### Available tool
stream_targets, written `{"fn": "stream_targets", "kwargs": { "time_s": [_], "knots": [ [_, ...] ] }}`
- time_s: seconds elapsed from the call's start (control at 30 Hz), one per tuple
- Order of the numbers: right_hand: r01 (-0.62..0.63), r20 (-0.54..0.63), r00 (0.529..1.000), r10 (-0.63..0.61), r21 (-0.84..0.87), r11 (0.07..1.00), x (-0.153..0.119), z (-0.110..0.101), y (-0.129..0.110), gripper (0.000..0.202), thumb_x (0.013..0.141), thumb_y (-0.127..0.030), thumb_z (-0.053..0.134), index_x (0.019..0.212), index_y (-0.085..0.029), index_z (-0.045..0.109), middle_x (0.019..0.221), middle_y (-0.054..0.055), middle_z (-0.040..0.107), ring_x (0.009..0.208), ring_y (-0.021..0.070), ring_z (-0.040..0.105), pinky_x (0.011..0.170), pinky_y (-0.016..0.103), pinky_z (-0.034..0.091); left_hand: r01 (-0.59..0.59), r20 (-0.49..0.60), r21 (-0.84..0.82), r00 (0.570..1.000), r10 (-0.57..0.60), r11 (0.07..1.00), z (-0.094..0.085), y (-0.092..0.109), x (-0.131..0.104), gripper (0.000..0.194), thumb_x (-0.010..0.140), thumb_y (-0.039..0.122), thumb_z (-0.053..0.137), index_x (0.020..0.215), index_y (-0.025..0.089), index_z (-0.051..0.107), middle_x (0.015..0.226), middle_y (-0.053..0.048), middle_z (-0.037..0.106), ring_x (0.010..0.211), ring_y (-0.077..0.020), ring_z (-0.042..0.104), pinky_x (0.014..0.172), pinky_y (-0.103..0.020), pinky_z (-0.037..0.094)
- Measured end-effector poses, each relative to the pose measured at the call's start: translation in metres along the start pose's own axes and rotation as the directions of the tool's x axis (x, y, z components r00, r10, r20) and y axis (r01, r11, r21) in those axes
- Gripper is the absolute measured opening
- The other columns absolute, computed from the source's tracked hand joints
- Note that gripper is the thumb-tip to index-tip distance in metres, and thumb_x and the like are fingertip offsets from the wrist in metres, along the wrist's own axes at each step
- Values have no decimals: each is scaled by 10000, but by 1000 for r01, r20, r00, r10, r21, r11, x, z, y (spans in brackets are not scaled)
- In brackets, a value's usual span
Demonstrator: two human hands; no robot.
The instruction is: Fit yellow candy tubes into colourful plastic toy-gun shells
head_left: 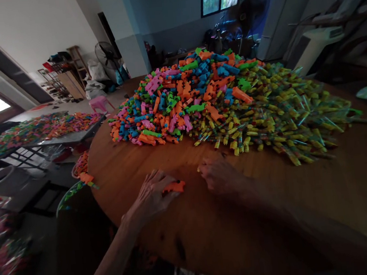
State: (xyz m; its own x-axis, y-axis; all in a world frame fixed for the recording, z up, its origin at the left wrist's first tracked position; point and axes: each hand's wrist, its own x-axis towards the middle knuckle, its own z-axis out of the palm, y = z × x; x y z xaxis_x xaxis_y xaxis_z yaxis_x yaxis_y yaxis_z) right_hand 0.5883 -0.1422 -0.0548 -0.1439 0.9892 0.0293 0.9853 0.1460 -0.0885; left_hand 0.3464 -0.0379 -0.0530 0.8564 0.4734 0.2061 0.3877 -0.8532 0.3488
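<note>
My left hand [152, 194] rests on the round wooden table [186, 229] with its fingers closed on a small orange plastic toy piece [174, 186]. My right hand [218, 175] lies on the table just to the right of it, fingers curled, close to the near edge of a heap of yellow packaged sticks [285, 109]. What, if anything, the right fingers hold is hidden. Behind both hands rises a big pile of orange, blue, green and pink plastic toy pieces [185, 93].
A second table [65, 139] at the left carries more coloured pieces. A basket [80, 166] of pieces stands beside the round table's left edge. A pink stool [100, 103], a standing fan [105, 54] and shelves stand further back.
</note>
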Motion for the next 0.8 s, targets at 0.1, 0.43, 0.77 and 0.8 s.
{"fn": "stream_targets", "kwargs": {
  "time_s": [0.1,0.43,0.77,0.8],
  "knots": [
    [58,24,998,-59,62,996,1,-3,-3,184,872,-105,526,998,-140,655,964,95,630,785,166,537,684,288,345,-12,-12,-46,1000,12,999,2,-6,6,249,996,403,578,1118,245,728,1063,-74,683,1013,-215,600,924,-377,475],
    [136,4,991,-137,138,981,13,-1,-10,312,915,-108,486,1186,-131,638,1098,119,635,916,198,580,725,300,385,-56,-7,-59,998,56,997,1,-12,24,314,1061,356,447,1168,242,719,998,-65,668,979,-202,586,910,-347,446],
    [122,0,992,-123,132,984,25,-2,-11,265,965,-151,449,1147,-136,642,1042,117,635,806,195,564,683,321,369,-115,-84,-113,991,106,987,9,-22,29,330,1074,329,417,1038,180,709,840,-49,609,850,-194,534,813,-345,405],
    [101,6,995,-103,122,987,25,-1,-10,259,961,-144,447,1131,-135,643,1044,119,636,788,192,562,668,323,360,-120,-90,-108,990,110,987,9,-22,29,311,1071,330,428,1055,178,699,867,-54,628,867,-197,543,823,-349,409]
  ]
}}
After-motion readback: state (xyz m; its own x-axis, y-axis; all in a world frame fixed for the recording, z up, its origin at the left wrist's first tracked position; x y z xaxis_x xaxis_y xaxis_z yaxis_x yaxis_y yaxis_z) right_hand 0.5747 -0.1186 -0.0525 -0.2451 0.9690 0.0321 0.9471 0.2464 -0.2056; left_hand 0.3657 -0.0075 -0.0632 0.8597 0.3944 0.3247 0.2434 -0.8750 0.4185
